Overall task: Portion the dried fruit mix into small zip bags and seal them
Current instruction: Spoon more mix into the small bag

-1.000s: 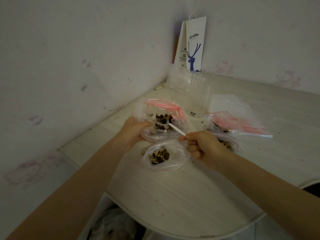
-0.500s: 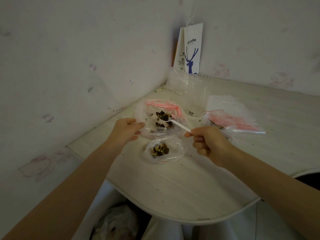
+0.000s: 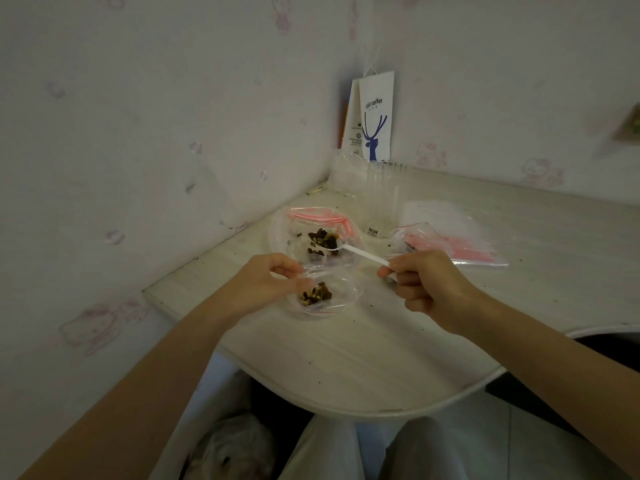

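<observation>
Gripping the end of a thin white handle between thumb and curled fingers, the right hand (image 3: 426,285) holds a plastic spoon (image 3: 363,254) in a narrow, closed grip. The spoon reaches up and left from that grip, and its bowl sits among the dried fruit mix (image 3: 322,237) inside a large clear bag (image 3: 280,233) with pink zip strips, which lies on the pale surface (image 3: 346,358) just beyond both hands.

The left hand (image 3: 266,282) pinches crinkled clear plastic at the mouth of the small zip bag (image 3: 346,292), which lies on the surface between the two hands, directly in front of the large bag and touching it.

Half a second ago the left hand was at the edge of the large bag; it has come down to the small bag. The spoon's bowl has stayed in the large bag.

The small zip bag is transparent and rounded out, with a small heap of dark brown and yellowish pieces near its left side. The fruit in the large bag looks the same: dark, lumpy, mixed with lighter bits.

Behind stand stacked clear cups (image 3: 382,199) and a white paper coffee bag (image 3: 375,116); flat zip bags (image 3: 460,244) lie to the right.
</observation>
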